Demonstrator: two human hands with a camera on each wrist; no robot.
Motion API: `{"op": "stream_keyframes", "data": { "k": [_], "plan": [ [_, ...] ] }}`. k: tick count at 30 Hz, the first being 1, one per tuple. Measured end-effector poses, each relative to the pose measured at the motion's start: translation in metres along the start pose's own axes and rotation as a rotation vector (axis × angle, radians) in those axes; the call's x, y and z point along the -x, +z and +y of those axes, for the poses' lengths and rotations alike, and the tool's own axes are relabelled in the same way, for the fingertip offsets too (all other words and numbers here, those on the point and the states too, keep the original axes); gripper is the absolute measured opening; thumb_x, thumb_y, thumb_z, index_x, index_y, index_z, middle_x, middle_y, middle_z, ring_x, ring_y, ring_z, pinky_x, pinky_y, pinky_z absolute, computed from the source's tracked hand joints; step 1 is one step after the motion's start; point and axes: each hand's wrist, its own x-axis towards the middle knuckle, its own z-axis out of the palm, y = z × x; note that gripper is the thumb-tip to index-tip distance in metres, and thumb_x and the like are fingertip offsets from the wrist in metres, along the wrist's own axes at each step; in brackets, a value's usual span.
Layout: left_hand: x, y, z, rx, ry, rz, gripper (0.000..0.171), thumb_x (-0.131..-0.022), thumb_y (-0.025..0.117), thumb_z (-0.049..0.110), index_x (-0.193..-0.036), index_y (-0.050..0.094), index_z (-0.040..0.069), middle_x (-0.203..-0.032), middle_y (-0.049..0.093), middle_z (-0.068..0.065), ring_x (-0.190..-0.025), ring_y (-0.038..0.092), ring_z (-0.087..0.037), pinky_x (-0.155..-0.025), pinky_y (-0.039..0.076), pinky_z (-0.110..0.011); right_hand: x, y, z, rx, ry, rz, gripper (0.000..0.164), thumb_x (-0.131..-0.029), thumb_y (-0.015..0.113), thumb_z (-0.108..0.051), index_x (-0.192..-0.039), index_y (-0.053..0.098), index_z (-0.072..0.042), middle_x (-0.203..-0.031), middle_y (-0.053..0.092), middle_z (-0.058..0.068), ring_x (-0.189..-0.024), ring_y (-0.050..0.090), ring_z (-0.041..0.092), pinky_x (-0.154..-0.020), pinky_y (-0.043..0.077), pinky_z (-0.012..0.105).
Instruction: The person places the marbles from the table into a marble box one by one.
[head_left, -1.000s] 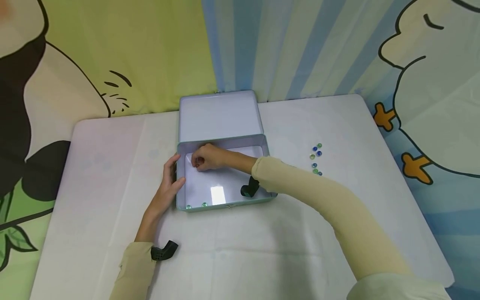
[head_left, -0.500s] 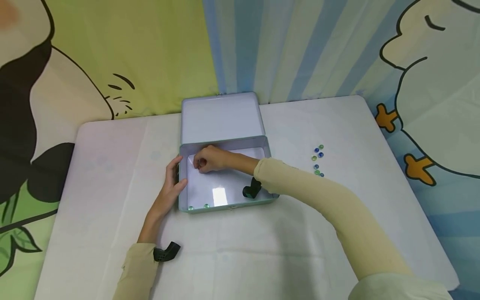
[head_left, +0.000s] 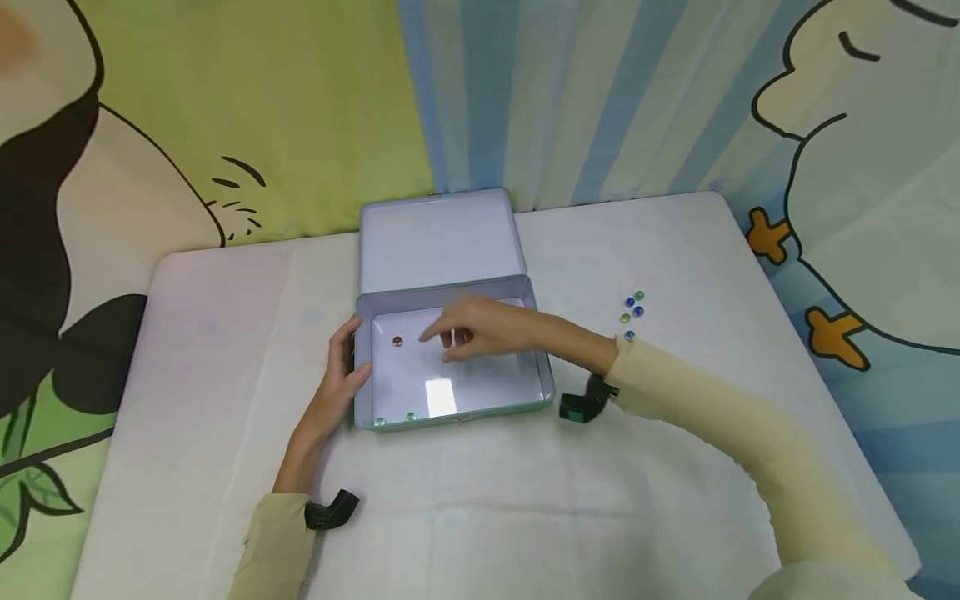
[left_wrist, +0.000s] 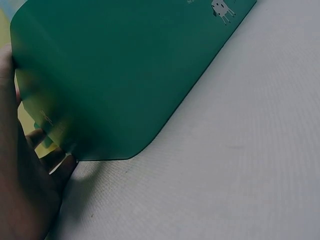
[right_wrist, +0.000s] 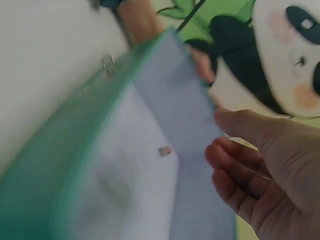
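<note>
A reddish-brown glass marble (head_left: pixel 397 341) lies inside a rectangular green-and-lilac metal box (head_left: pixel 480 379) on a white tabletop (head_left: pixel 525 517). The right hand (head_left: pixel 483 327), fingers loosely parted, hovers near the marble; the left hand (head_left: pixel 333 379), fingers extended, touches the box's left side.

No legible text; pale marks (left_wrist: pixel 46 118) on green box (left_wrist: pixel 130 75) too small to read
</note>
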Motion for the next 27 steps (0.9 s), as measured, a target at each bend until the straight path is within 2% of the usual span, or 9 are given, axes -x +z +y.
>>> {"op": "stream_keyframes", "data": {
  "k": [4,6,8,10,12,17,23,25,27],
  "plan": [
    [0.002,0.001,-0.002,-0.019,-0.004,0.011,0.066,-0.090,0.045,0.011,-0.145,0.011,0.024,-0.154,0.002,-0.002,-0.143,-0.002,-0.021,-0.110,0.001,-0.053,0.073,0.014,-0.017,-0.019,-0.101,0.169,0.032,-0.086,0.063,-0.018,-0.118,0.062,-0.015,-0.091,0.062,-0.005,-0.081,0.055,0.003,-0.072,0.050,0.020],
    [0.002,0.001,-0.003,-0.014,0.000,0.007,0.066,-0.090,0.045,0.010,-0.145,0.010,0.023,-0.154,0.002,-0.003,-0.143,-0.002,-0.021,-0.111,0.001,-0.050,0.108,0.029,-0.019,-0.065,-0.157,0.285,0.032,-0.084,0.064,-0.012,-0.116,0.062,-0.013,-0.091,0.063,-0.004,-0.081,0.056,0.002,-0.070,0.050,0.018],
    [0.002,0.001,-0.003,-0.002,0.008,0.001,0.066,-0.091,0.045,0.009,-0.145,0.009,0.022,-0.154,0.001,-0.003,-0.142,-0.003,-0.019,-0.112,0.001,-0.045,0.140,0.044,-0.018,-0.083,-0.162,0.410,0.034,-0.082,0.066,-0.007,-0.115,0.063,-0.012,-0.092,0.063,-0.005,-0.081,0.056,0.001,-0.068,0.049,0.015],
    [0.001,0.001,-0.003,0.012,0.018,-0.001,0.066,-0.091,0.044,0.008,-0.145,0.009,0.022,-0.154,0.001,-0.004,-0.142,-0.003,-0.018,-0.112,0.001,-0.042,0.167,0.057,-0.014,-0.087,-0.115,0.537,0.038,-0.077,0.069,-0.001,-0.113,0.064,-0.011,-0.090,0.064,-0.004,-0.080,0.055,0.002,-0.067,0.047,0.014],
    [-0.001,0.001,-0.004,0.018,0.024,-0.003,0.065,-0.091,0.044,0.007,-0.145,0.010,0.022,-0.154,0.000,-0.003,-0.142,-0.003,-0.016,-0.112,-0.001,-0.042,0.190,0.068,-0.011,-0.087,0.002,0.650,0.041,-0.074,0.071,0.003,-0.111,0.065,-0.013,-0.089,0.065,-0.005,-0.080,0.055,0.000,-0.067,0.046,0.014],
    [-0.003,0.000,-0.003,0.021,0.025,-0.008,0.065,-0.091,0.044,0.007,-0.145,0.010,0.022,-0.154,0.000,-0.003,-0.142,-0.003,-0.015,-0.112,-0.002,-0.046,0.221,0.082,-0.009,-0.072,0.282,0.837,0.038,-0.072,0.070,0.008,-0.106,0.066,-0.006,-0.085,0.064,-0.001,-0.079,0.055,-0.001,-0.068,0.045,0.012],
    [-0.004,0.000,-0.004,0.022,0.036,-0.003,0.065,-0.091,0.044,0.007,-0.145,0.010,0.022,-0.154,0.001,-0.003,-0.143,-0.003,-0.014,-0.113,-0.002,-0.040,0.244,0.102,0.023,-0.094,0.339,1.000,0.033,-0.075,0.067,0.008,-0.106,0.065,-0.001,-0.088,0.064,0.003,-0.081,0.057,0.001,-0.071,0.045,0.009],
    [-0.003,0.000,-0.005,0.025,0.038,0.000,0.066,-0.091,0.044,0.006,-0.145,0.010,0.021,-0.154,0.001,-0.003,-0.142,-0.004,-0.013,-0.113,-0.001,-0.036,0.251,0.112,0.042,-0.060,0.365,1.041,0.030,-0.077,0.068,0.002,-0.107,0.066,-0.003,-0.090,0.064,0.000,-0.081,0.057,0.000,-0.072,0.044,0.008],
    [-0.002,0.001,-0.005,0.033,0.042,0.003,0.066,-0.090,0.044,0.006,-0.145,0.010,0.021,-0.154,0.001,-0.004,-0.142,-0.004,-0.013,-0.112,0.000,-0.032,0.256,0.120,0.058,0.015,0.440,1.084,0.028,-0.079,0.069,-0.007,-0.107,0.067,-0.009,-0.090,0.064,-0.004,-0.080,0.056,-0.004,-0.070,0.042,0.006]
  ]
}}
